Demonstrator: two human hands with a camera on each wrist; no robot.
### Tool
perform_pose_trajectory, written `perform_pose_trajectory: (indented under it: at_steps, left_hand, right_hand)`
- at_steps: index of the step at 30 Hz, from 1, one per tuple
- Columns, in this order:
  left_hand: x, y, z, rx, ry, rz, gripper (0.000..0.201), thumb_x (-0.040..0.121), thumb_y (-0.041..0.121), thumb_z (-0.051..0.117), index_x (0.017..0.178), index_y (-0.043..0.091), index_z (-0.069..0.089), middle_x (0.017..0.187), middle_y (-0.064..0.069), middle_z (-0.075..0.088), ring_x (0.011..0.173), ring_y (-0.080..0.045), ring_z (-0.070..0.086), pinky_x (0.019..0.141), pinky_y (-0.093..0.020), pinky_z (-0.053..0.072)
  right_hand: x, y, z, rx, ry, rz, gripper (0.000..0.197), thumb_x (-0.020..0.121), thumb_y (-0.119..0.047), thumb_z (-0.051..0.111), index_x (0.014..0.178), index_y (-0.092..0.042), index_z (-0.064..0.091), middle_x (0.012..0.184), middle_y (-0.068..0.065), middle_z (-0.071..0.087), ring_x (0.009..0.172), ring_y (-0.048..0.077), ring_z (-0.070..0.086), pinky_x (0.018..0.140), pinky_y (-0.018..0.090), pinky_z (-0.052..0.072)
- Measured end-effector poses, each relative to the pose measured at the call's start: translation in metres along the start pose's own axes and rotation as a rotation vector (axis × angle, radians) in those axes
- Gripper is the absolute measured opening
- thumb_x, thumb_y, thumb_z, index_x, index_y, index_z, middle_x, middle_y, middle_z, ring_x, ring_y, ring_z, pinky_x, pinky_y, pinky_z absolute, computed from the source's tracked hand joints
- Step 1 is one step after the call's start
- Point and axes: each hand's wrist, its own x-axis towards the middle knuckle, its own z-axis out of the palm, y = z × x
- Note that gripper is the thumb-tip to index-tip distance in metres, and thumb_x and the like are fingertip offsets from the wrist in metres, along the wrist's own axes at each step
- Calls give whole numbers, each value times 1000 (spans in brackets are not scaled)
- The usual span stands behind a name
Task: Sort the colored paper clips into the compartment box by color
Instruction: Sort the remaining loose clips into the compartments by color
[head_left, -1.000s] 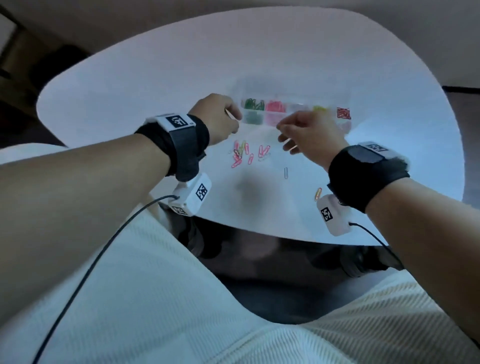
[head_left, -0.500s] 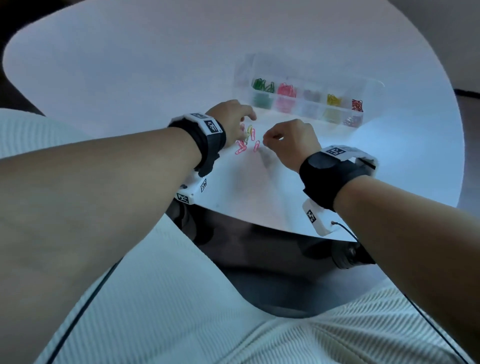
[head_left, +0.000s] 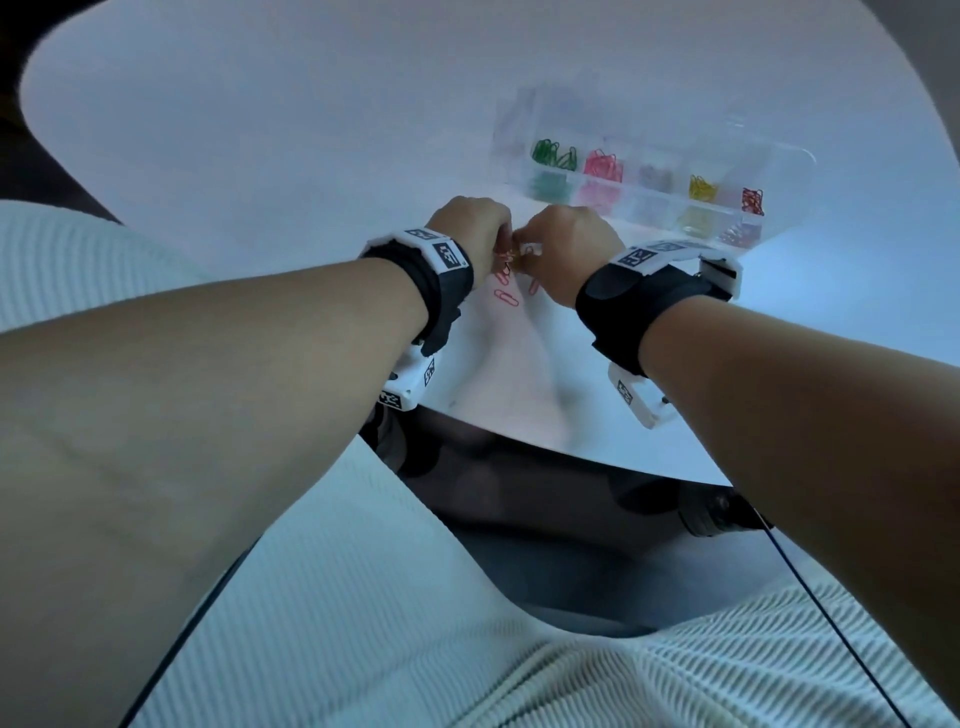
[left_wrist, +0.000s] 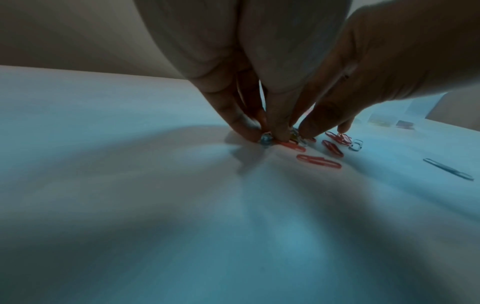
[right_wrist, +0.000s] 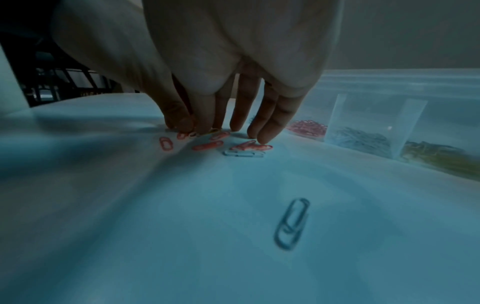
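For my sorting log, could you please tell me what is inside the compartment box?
The compartment box holds green, pink, greyish, yellow and red clips; its front row is blurred.

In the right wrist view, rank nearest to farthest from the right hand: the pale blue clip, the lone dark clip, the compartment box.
1. Pale blue clip, just below the right hand's fingertips.
2. Compartment box, to the right, across the table.
3. Lone dark clip, alone, toward the camera.

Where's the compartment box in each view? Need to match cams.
Head: box sits upper right.
Left wrist: box at far right edge, small and blurred.
Right wrist: box fills the right background.
Shared landmark: loose pink clips, nearer each camera than the box.
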Motion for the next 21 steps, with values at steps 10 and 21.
perform_pose_trajectory:
  at_steps: [10,21]
  left_hand:
    - [2,3,-2,-24,-53,-52,26,80,6,68,103,20,67,108,-1,66,98,-21,61,78,-27,49]
    - [-1,26,11,43,-119,140,32,85,28,66,116,19,66,115,-5,59,108,-24,55,85,-29,42]
  right_hand:
    - [-21,21,10,79,34,127,17,84,-13,62,89,-19,77,89,10,70,85,32,64,68,34,53]
    - [-42,34,-1,425,53,269,40,86,-1,48,116,-17,69,104,0,73,99,16,64,86,25,52]
